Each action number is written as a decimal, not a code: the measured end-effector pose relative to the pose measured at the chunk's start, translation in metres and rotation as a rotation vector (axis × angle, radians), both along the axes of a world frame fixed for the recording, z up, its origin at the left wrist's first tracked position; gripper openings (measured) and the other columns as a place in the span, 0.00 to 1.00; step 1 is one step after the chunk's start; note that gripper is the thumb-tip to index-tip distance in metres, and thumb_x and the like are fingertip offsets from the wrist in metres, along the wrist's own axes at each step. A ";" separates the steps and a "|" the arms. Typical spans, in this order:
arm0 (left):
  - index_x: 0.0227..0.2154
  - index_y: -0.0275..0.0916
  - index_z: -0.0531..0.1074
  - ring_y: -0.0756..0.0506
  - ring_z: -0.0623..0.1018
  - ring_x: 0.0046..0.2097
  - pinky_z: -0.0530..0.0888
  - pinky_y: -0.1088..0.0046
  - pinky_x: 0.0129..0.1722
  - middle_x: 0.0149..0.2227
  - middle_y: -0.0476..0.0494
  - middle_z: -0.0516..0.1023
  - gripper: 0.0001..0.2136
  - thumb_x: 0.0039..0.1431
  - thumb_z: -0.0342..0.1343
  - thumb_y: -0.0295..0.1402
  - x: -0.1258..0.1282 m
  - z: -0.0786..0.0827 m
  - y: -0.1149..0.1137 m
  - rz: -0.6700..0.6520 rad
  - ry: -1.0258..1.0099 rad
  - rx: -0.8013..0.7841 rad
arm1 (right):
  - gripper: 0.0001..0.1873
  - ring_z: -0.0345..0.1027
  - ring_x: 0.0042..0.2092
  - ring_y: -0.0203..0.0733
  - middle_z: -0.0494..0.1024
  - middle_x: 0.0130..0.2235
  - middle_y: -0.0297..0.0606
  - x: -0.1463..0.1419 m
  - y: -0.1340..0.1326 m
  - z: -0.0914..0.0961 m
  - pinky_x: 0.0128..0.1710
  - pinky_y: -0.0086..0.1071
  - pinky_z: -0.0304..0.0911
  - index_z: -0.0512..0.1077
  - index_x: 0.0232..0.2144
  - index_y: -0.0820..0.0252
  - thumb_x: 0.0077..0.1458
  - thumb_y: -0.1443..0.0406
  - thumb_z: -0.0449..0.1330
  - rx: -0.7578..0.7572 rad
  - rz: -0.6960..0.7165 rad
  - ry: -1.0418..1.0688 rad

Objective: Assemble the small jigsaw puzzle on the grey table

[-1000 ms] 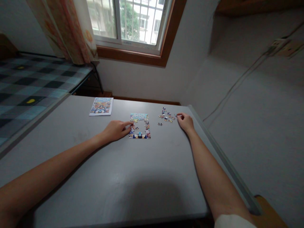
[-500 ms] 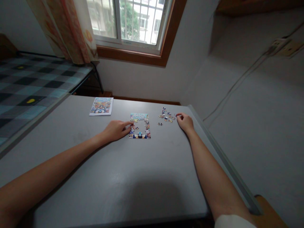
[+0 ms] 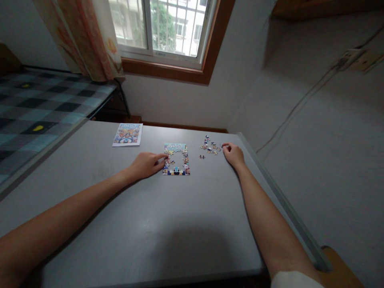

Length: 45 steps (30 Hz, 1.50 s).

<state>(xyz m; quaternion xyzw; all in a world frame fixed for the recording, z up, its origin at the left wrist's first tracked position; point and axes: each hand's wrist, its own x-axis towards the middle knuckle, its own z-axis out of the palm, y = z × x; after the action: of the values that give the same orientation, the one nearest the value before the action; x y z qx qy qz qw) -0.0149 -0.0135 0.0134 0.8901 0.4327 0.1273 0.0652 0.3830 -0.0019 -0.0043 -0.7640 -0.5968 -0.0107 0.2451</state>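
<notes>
A small, partly built jigsaw puzzle [image 3: 177, 159] lies on the grey table [image 3: 168, 224]; its colourful border is joined and its middle is bare. My left hand [image 3: 147, 164] rests on the table with its fingertips against the puzzle's left edge, fingers together. Several loose puzzle pieces [image 3: 209, 147] lie scattered to the right of the puzzle. My right hand [image 3: 234, 154] sits at the right side of that scatter, fingers curled in a pinch at a piece; what they hold is too small to make out.
A printed reference picture [image 3: 127, 134] lies at the table's far left. A bed with a checked cover [image 3: 36, 108] stands left of the table. The wall and a window [image 3: 162, 28] lie behind, and the table's raised right edge [image 3: 279, 200] runs along the right wall.
</notes>
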 end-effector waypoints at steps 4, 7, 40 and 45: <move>0.50 0.45 0.76 0.47 0.76 0.28 0.63 0.75 0.28 0.26 0.46 0.79 0.20 0.64 0.45 0.44 0.001 0.002 -0.001 0.004 0.006 0.005 | 0.15 0.68 0.31 0.42 0.77 0.28 0.39 -0.001 0.000 0.001 0.33 0.30 0.58 0.78 0.39 0.60 0.53 0.65 0.54 -0.004 -0.005 -0.001; 0.50 0.45 0.76 0.46 0.77 0.29 0.64 0.75 0.28 0.27 0.45 0.80 0.20 0.64 0.44 0.44 0.001 0.002 -0.001 0.006 0.011 -0.001 | 0.15 0.68 0.31 0.42 0.77 0.28 0.39 -0.002 -0.001 0.002 0.33 0.30 0.58 0.78 0.38 0.59 0.53 0.65 0.53 -0.002 -0.006 0.005; 0.50 0.45 0.76 0.45 0.76 0.28 0.64 0.74 0.28 0.26 0.45 0.79 0.21 0.64 0.44 0.44 0.001 0.003 -0.001 0.003 0.000 -0.011 | 0.15 0.67 0.30 0.42 0.77 0.28 0.39 -0.001 -0.001 0.000 0.32 0.31 0.56 0.78 0.39 0.59 0.54 0.64 0.53 0.002 0.004 0.008; 0.50 0.44 0.76 0.47 0.76 0.27 0.63 0.75 0.28 0.26 0.46 0.79 0.20 0.64 0.44 0.44 0.001 0.003 0.000 0.003 -0.003 -0.013 | 0.16 0.67 0.31 0.42 0.78 0.28 0.39 0.000 0.000 0.000 0.31 0.31 0.56 0.78 0.39 0.59 0.53 0.64 0.53 0.000 0.007 0.010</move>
<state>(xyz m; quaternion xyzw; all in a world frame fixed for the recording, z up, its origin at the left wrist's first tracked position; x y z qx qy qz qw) -0.0144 -0.0139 0.0161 0.8889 0.4347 0.1257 0.0716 0.3834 -0.0017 -0.0044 -0.7620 -0.5981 -0.0063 0.2482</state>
